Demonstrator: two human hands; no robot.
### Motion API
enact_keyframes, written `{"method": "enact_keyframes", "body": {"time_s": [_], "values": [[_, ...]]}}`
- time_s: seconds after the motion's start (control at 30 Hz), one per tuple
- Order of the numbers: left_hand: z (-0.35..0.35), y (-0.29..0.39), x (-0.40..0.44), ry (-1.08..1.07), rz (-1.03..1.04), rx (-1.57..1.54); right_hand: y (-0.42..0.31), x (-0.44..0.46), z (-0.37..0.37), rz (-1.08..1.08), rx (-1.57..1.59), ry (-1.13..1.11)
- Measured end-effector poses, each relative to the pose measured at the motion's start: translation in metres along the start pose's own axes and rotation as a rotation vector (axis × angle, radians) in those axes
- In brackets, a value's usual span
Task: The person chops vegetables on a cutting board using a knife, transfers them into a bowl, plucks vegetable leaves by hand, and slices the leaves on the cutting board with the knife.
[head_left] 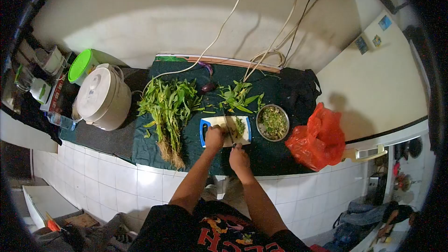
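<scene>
On a dark green cloth lies a white cutting board (216,121) with a blue edge. My left hand (215,138) rests closed on its left part; what its fingers hold is too small to make out. My right hand (239,157) is closed round the handle of a knife (229,130), whose blade points away from me across the board. Chopped greens (240,127) lie on the board right of the blade. Just right of the board stands a metal bowl (273,122) of chopped greens.
Left of the board lies a rooted bunch of leafy greens (170,107). Loose leaves (238,96) and a purple eggplant (209,87) lie behind it. A red plastic bag (318,140) sits at the right, a white rice cooker (103,97) at the left. Cables hang behind.
</scene>
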State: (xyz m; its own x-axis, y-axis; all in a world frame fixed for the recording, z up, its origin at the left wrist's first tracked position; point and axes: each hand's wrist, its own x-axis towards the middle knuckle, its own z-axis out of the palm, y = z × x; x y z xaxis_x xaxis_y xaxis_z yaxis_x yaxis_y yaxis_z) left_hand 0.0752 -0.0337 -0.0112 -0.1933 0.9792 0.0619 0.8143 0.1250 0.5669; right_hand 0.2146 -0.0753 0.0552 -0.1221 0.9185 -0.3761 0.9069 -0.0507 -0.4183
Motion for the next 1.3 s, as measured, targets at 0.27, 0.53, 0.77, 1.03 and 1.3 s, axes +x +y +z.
{"method": "enact_keyframes", "body": {"time_s": [0.27, 0.53, 0.77, 1.03, 1.3], "values": [[0.003, -0.003, 0.005, -0.083, -0.077, -0.081, 0.016, -0.012, 0.036, 0.027, -0.022, 0.075], [-0.001, -0.003, -0.001, -0.051, 0.001, -0.03, -0.001, -0.015, 0.007, -0.075, -0.038, 0.087], [0.008, -0.009, -0.005, 0.051, 0.029, -0.095, 0.007, -0.004, 0.025, -0.015, -0.037, 0.067], [0.012, -0.01, -0.015, 0.018, 0.097, 0.044, 0.007, -0.018, 0.031, 0.039, -0.037, 0.062], [-0.008, -0.007, -0.022, 0.07, 0.321, 0.106, 0.001, 0.002, 0.018, -0.073, -0.027, 0.118]]}}
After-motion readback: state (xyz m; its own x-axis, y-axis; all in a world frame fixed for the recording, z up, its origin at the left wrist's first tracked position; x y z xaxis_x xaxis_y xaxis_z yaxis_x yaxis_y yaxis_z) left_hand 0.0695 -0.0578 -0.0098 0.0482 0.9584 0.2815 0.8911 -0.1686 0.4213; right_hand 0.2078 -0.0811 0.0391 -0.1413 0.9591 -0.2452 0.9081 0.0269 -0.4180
